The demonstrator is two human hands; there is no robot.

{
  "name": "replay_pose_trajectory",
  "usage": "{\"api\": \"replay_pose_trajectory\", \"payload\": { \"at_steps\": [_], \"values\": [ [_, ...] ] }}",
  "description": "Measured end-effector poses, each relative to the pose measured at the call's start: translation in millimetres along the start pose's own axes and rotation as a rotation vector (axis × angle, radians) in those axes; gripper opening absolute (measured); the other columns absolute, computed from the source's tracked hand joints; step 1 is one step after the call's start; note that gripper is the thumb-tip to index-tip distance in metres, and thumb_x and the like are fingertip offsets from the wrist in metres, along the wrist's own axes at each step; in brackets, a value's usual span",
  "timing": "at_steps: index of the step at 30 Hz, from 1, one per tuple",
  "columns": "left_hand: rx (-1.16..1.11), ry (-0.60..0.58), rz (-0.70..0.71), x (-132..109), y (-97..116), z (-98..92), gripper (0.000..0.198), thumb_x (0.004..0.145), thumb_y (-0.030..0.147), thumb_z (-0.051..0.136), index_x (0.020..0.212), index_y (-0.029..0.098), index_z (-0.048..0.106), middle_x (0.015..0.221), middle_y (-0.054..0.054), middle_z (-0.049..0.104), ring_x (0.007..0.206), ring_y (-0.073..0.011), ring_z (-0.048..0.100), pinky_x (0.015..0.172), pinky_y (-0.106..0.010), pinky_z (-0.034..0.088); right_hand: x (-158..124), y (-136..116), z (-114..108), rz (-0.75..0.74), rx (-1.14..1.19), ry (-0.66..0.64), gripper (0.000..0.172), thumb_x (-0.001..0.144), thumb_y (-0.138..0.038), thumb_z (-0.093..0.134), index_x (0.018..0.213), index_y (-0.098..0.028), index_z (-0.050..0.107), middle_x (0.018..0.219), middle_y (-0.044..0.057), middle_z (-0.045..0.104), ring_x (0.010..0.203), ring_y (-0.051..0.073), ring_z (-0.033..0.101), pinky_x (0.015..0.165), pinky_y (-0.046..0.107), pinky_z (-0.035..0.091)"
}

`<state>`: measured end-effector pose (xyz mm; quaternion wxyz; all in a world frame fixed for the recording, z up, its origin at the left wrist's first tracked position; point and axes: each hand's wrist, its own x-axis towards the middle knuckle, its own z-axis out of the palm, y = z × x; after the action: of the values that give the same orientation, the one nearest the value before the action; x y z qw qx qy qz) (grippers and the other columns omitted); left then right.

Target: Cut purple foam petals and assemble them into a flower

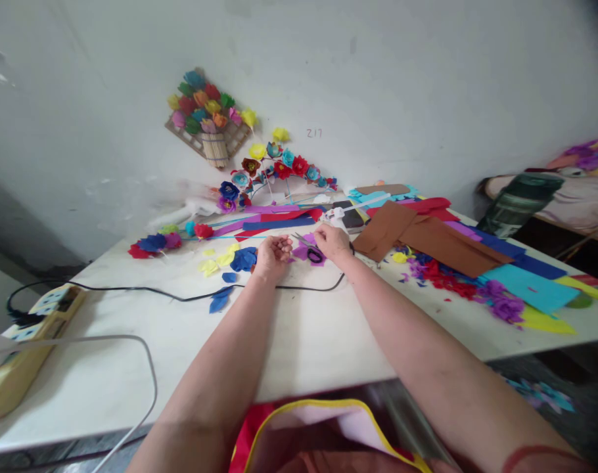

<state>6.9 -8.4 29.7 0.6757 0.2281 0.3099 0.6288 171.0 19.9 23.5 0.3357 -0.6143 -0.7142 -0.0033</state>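
My left hand (274, 256) is just left of the scissors, palm turned up and fingers curled together. Whatever may be between its fingertips is too small to make out. My right hand (333, 243) is closed, thumb and fingers pressed together, just right of the scissors. A white glue gun (337, 214) with a long glue stick shows right behind it; I cannot tell whether the hand touches it. Dark-handled scissors (313, 253) lie between my hands on purple petals (303, 247). Blue petals (244, 259) and yellow petals (210, 266) lie left of my left hand.
A black cord (181, 299) crosses the table (181, 374) to a power strip (57, 328) at left. Brown sheets (441, 246), coloured paper strips and scraps (447, 279) spread at right. Paper flowers (282, 169) stand at the back, and a green bottle (518, 203) at far right.
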Motion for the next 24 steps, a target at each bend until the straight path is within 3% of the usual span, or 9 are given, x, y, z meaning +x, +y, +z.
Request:
{"api": "replay_pose_trajectory", "payload": {
  "at_steps": [3,5,10,14,19,24],
  "values": [
    [-0.036,0.029,-0.012,2.4,-2.7,-0.2,0.019,0.068,0.008,0.046,0.078,0.01,0.062,0.063,-0.01,0.066,0.057,-0.0143,0.063,0.05,-0.019,0.051,-1.6,-7.4,3.3,-0.05,0.045,-0.008,0.022,0.088,-0.032,0.051,0.088,-0.021,0.071,0.083,0.006,0.073,0.08,0.022,0.064,0.069,0.029,0.041],
    [-0.07,0.033,-0.029,3.7,-4.3,-0.5,0.025,0.068,0.008,0.045,0.084,0.008,0.064,0.068,-0.013,0.068,0.069,-0.0193,0.069,0.064,-0.027,0.057,-2.6,-11.2,3.9,-0.094,0.1,0.023,0.022,0.088,-0.03,0.052,0.09,-0.02,0.071,0.088,0.007,0.072,0.081,0.022,0.064,0.07,0.029,0.042],
    [-0.084,0.038,-0.049,5.8,-5.7,-1.8,0.03,0.071,0.009,0.042,0.09,0.005,0.065,0.072,-0.016,0.069,0.077,-0.0228,0.071,0.071,-0.031,0.058,-4.7,-17.4,6.8,-0.268,0.181,0.134,0.022,0.085,-0.027,0.057,0.099,-0.018,0.07,0.103,0.01,0.069,0.09,0.023,0.061,0.079,0.032,0.044],
    [-0.064,0.03,-0.06,6.8,-5.7,-2.4,0.031,0.07,0.008,0.043,0.091,0.004,0.066,0.072,-0.016,0.07,0.075,-0.0217,0.071,0.066,-0.027,0.056,-5.3,-21.2,10.6,-0.405,0.133,0.11,0.02,0.083,-0.025,0.06,0.097,-0.018,0.072,0.108,0.011,0.067,0.099,0.026,0.057,0.087,0.037,0.041],
    [-0.036,-0.021,-0.069,4.0,-6.8,0.6,0.026,0.071,0.007,0.044,0.084,0.006,0.066,0.072,-0.015,0.07,0.073,-0.0214,0.07,0.067,-0.028,0.056,-5.8,-24.4,14.3,-0.457,0.1,0.079,0.022,0.08,-0.028,0.067,0.099,-0.019,0.074,0.113,0.011,0.066,0.101,0.028,0.053,0.088,0.041,0.038],
    [-0.05,-0.038,-0.09,-0.4,-7.8,4.7,0.022,0.073,0.007,0.041,0.069,0.009,0.062,0.063,-0.01,0.067,0.059,-0.0173,0.065,0.067,-0.03,0.056,-5.5,-25.7,19.3,-0.456,0.138,0.082,0.016,0.079,-0.024,0.07,0.094,-0.021,0.075,0.106,0.008,0.07,0.096,0.026,0.054,0.084,0.038,0.039]
  ]
}}
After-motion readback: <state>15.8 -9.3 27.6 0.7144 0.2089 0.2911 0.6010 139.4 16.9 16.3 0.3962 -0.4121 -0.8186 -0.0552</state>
